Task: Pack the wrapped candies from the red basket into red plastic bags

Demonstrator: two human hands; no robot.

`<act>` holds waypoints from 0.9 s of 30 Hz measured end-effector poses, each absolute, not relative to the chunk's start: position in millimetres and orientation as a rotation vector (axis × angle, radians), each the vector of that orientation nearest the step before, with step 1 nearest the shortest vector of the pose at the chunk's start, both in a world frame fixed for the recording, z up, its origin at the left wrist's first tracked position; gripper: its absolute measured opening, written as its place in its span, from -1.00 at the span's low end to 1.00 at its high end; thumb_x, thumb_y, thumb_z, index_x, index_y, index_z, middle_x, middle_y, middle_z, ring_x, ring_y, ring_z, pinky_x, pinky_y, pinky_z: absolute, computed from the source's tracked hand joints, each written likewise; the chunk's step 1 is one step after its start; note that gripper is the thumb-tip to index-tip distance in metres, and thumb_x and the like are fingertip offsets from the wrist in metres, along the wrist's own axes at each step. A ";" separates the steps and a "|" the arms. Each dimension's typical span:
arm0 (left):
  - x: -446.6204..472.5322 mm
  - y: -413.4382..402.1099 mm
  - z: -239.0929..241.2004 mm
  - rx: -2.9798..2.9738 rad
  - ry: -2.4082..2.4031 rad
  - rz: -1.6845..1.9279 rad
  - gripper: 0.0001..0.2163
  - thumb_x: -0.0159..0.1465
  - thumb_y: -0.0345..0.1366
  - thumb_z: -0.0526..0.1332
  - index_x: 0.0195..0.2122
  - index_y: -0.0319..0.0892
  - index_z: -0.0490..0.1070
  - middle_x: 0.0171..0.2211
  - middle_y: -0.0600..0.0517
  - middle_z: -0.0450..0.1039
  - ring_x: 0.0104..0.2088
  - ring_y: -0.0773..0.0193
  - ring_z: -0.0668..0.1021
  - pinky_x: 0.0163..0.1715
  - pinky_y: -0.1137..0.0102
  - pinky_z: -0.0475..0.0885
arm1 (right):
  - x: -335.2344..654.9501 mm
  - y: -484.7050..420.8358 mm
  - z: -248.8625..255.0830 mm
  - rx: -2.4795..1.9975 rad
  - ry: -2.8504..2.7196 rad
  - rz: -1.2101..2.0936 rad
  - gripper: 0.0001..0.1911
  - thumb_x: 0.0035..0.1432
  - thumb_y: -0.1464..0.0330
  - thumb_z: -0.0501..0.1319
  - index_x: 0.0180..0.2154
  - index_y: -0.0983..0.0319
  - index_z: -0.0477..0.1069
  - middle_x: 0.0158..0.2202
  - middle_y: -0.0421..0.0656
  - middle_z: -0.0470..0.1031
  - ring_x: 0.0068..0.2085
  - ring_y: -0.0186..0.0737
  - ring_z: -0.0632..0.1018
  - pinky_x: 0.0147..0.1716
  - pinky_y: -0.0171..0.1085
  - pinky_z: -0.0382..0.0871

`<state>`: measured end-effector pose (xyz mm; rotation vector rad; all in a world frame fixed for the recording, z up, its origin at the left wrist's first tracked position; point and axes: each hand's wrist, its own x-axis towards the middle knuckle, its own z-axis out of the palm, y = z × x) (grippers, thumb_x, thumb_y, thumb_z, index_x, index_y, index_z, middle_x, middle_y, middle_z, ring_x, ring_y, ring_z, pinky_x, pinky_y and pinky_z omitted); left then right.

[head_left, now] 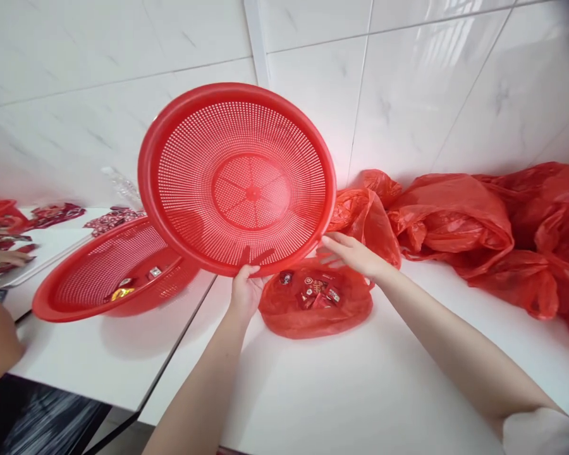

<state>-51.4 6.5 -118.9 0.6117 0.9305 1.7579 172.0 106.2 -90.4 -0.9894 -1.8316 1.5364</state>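
Note:
A large red plastic colander (253, 193) is tilted up on its side, its open face turned toward me and nothing inside it. My left hand (246, 292) grips the lower rim, thumb on the inner side. My right hand (348, 254) is beside the lower right rim, fingers stretched out and apart; whether the fingertips touch the rim I cannot tell. Below the colander an open red plastic bag (313, 322) lies on the white table (313, 392), with several small red wrapped packets (320, 294) in it.
A second red colander (71, 287) with a few small packets rests at left, overlapped by the raised one. Bunched red bags (455, 215) line the tiled wall at right. Another person's hand (4, 259) works over red packets and a white tray at far left.

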 end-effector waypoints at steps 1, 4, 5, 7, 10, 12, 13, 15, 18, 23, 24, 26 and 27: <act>-51.7 4.8 -117.3 0.629 0.945 1.726 -0.76 0.00 -0.39 0.18 -0.27 -0.20 0.48 -0.23 -0.11 0.59 -0.05 -0.05 0.56 -0.04 0.04 0.47 | 170.9 107.7 -91.7 -0.890 -1.706 1.650 -0.44 0.25 0.02 0.09 0.12 0.25 0.27 0.01 0.06 0.51 -0.17 -0.10 0.62 -0.16 -0.11 0.54; -51.2 -1.9 -111.3 0.744 0.934 1.662 -0.78 0.02 -0.35 0.24 -0.26 -0.17 0.49 -0.23 -0.09 0.58 -0.09 -0.03 0.57 -0.08 0.06 0.48 | 168.9 109.3 -90.4 -0.713 -1.405 1.732 -0.63 0.21 0.13 0.20 -0.05 0.23 0.38 -0.04 -0.03 0.55 -0.17 -0.13 0.62 -0.18 -0.15 0.56; -50.8 -3.8 -109.1 0.794 0.900 1.651 -0.77 0.04 -0.30 0.27 -0.24 -0.16 0.49 -0.20 -0.10 0.56 -0.09 -0.03 0.56 -0.09 0.07 0.49 | 169.5 109.1 -87.8 -0.713 -1.325 1.711 -0.68 0.18 0.17 0.24 -0.11 0.23 0.40 -0.07 -0.05 0.56 -0.18 -0.14 0.62 -0.18 -0.17 0.56; -51.3 -5.8 -105.5 0.854 0.819 1.698 -0.69 0.06 -0.14 0.29 -0.19 -0.15 0.47 -0.10 -0.13 0.52 -0.09 -0.01 0.56 -0.12 0.12 0.49 | 173.5 108.2 -79.3 -0.735 -1.198 1.669 -0.75 0.14 0.22 0.28 -0.20 0.23 0.43 -0.14 -0.08 0.58 -0.22 -0.16 0.63 -0.19 -0.18 0.57; -60.3 -2.4 -105.0 0.727 0.874 1.980 -0.64 0.13 -0.06 0.24 -0.09 -0.09 0.38 -0.05 -0.11 0.47 -0.14 0.12 0.57 -0.18 0.27 0.48 | 185.4 105.4 -61.3 -0.719 -1.099 1.595 -0.78 0.13 0.23 0.28 -0.24 0.23 0.45 -0.21 -0.11 0.60 -0.25 -0.18 0.63 -0.21 -0.18 0.57; -73.2 1.8 -108.1 0.512 1.037 2.212 -0.67 0.17 -0.14 0.20 -0.05 -0.08 0.29 -0.11 -0.08 0.47 -0.21 0.23 0.58 -0.17 0.34 0.46 | 195.2 102.4 -48.7 -0.669 -1.073 1.549 -0.80 0.15 0.24 0.26 -0.24 0.23 0.47 -0.21 -0.12 0.60 -0.25 -0.21 0.62 -0.21 -0.22 0.56; -81.1 3.6 -109.9 0.407 1.110 2.301 -0.68 0.18 -0.18 0.18 -0.05 -0.08 0.25 -0.15 -0.06 0.46 -0.24 0.27 0.58 -0.16 0.34 0.45 | 200.2 100.8 -42.9 -0.642 -1.062 1.530 -0.81 0.16 0.25 0.26 -0.23 0.23 0.48 -0.20 -0.12 0.60 -0.24 -0.23 0.61 -0.20 -0.24 0.56; -97.5 5.0 -112.8 0.294 1.187 2.415 -0.69 0.17 -0.25 0.16 -0.06 -0.07 0.19 -0.19 -0.03 0.44 -0.26 0.30 0.58 -0.13 0.34 0.44 | 209.5 98.0 -32.7 -0.596 -1.036 1.495 -0.83 0.18 0.28 0.25 -0.23 0.23 0.50 -0.16 -0.11 0.59 -0.21 -0.26 0.60 -0.15 -0.25 0.54; -117.9 2.0 -112.9 0.251 1.183 2.474 -0.75 0.17 -0.31 0.13 -0.11 -0.06 0.17 -0.22 0.00 0.44 -0.27 0.33 0.57 -0.15 0.37 0.44 | 222.4 96.8 -21.2 -0.574 -0.999 1.426 -0.87 0.21 0.34 0.22 -0.26 0.24 0.50 -0.10 -0.06 0.57 -0.16 -0.23 0.59 -0.07 -0.20 0.50; -131.4 -2.2 -108.6 0.131 1.118 2.479 -0.85 0.27 -0.17 0.06 -0.26 -0.12 0.24 -0.27 -0.02 0.42 -0.27 0.37 0.55 -0.20 0.47 0.44 | 242.4 105.4 -13.1 -0.574 -0.917 1.333 -0.85 0.23 0.41 0.17 -0.37 0.27 0.49 -0.12 0.00 0.56 -0.13 -0.14 0.61 -0.06 -0.14 0.49; -131.2 -1.5 -109.1 0.127 1.134 2.478 -0.81 0.28 -0.12 0.05 -0.27 -0.12 0.25 -0.28 -0.01 0.42 -0.27 0.36 0.55 -0.20 0.46 0.44 | 245.8 107.9 -12.9 -0.571 -0.899 1.316 -0.84 0.23 0.42 0.16 -0.37 0.27 0.48 -0.12 0.01 0.56 -0.13 -0.13 0.61 -0.07 -0.13 0.50; -128.9 0.8 -112.0 0.133 1.197 2.461 -0.77 0.26 -0.06 0.07 -0.29 -0.13 0.27 -0.29 0.00 0.42 -0.24 0.34 0.55 -0.17 0.42 0.42 | 251.5 112.1 -12.8 -0.559 -0.871 1.282 -0.84 0.23 0.42 0.15 -0.38 0.27 0.47 -0.12 -0.01 0.56 -0.13 -0.11 0.62 -0.10 -0.13 0.54; -127.5 2.0 -114.4 0.141 1.241 2.449 -0.76 0.24 -0.06 0.10 -0.30 -0.14 0.29 -0.29 0.00 0.43 -0.23 0.33 0.55 -0.15 0.40 0.40 | 253.5 113.4 -12.5 -0.552 -0.859 1.270 -0.84 0.23 0.43 0.14 -0.38 0.27 0.47 -0.14 -0.02 0.57 -0.14 -0.11 0.62 -0.12 -0.14 0.55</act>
